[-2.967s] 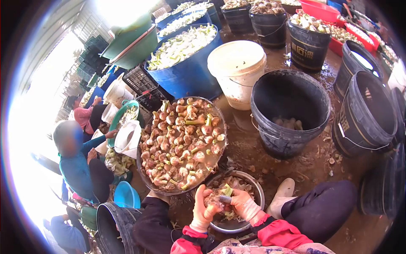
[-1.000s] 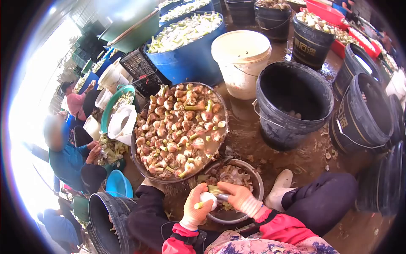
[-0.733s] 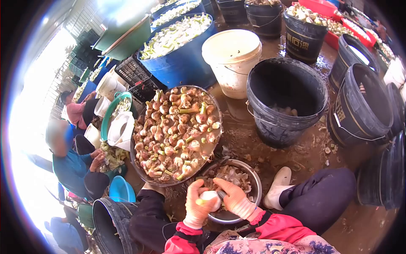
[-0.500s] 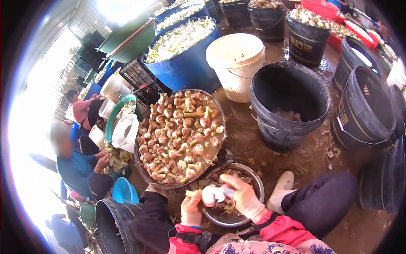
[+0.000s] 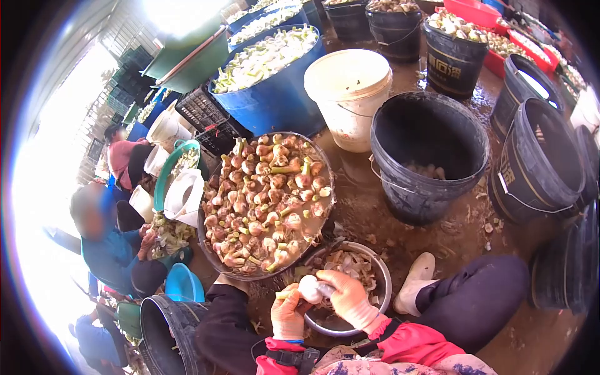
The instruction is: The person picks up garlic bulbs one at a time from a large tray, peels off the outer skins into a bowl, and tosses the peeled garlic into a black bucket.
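A pale, peeled-looking garlic bulb (image 5: 309, 289) is gripped by its stem in my left hand (image 5: 287, 314), fingers closed. My right hand (image 5: 350, 300) is closed beside the bulb, and a short grey blade-like tool (image 5: 326, 289) shows between its thumb side and the bulb; most of the tool is hidden by the fingers. Both hands look covered by orange-tinted gloves. Below them stands a metal bowl (image 5: 386, 284) with papery skins (image 5: 359, 265). Just beyond is a wide dark tub (image 5: 201, 240) full of unpeeled garlic bulbs (image 5: 262, 200) in brownish water.
A black bucket (image 5: 400, 181) with a few bulbs at its bottom and a white bucket (image 5: 350, 119) stand ahead. More black buckets (image 5: 537, 169) are on the right. At left are another black bucket (image 5: 164, 337), a blue basin (image 5: 184, 282) and a seated co-worker (image 5: 109, 244).
My right hand has moved slightly left and down, and my left hand slightly right. The bulb has turned and looks rounder and cleaner, without the loose white flap. The co-worker's head has leaned down.
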The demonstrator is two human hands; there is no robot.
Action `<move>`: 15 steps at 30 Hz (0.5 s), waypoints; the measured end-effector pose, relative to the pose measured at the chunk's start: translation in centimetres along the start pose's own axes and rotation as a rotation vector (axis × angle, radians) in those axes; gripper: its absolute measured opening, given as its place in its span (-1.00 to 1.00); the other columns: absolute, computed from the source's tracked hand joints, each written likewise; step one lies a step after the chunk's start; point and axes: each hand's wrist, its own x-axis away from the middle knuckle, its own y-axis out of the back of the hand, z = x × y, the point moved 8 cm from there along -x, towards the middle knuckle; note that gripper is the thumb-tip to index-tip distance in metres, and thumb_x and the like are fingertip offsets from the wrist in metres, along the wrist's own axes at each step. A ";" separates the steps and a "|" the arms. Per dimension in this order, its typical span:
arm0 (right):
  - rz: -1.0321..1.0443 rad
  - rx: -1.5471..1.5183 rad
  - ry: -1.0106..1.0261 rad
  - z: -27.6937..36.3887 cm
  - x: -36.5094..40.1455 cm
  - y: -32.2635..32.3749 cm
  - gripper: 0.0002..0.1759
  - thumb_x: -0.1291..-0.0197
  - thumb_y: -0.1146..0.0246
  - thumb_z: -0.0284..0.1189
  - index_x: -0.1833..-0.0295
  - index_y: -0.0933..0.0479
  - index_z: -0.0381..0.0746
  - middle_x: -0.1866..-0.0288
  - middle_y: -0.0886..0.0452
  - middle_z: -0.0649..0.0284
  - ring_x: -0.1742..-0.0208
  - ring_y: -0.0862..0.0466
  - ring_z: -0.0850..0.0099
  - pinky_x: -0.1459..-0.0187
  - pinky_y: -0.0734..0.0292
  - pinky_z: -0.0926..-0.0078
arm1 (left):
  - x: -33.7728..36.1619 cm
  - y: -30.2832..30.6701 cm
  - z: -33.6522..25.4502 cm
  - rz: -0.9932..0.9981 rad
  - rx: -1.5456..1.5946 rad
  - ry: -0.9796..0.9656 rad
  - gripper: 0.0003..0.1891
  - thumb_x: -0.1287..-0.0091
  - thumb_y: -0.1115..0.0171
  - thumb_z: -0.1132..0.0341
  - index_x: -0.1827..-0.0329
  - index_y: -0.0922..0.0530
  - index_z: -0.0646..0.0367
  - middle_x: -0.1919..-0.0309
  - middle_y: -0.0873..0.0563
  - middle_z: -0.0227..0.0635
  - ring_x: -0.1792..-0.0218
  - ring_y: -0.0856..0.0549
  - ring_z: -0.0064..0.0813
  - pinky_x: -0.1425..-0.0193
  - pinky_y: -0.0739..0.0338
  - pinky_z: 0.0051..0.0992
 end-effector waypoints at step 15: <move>0.129 -0.166 -0.253 -2.7 -0.5 -0.1 -0.56 -0.12 -0.14 -0.65 -0.17 -0.48 -0.24 0.03 -0.64 0.09 -0.01 -0.63 0.32 -0.07 -0.48 0.46 | -0.1 0.6 -1.2 0.081 -0.419 -0.178 -0.70 -0.18 -0.38 0.41 0.06 -0.58 0.35 0.18 -0.71 -0.25 0.16 -0.68 -0.42 -0.04 -0.57 -0.45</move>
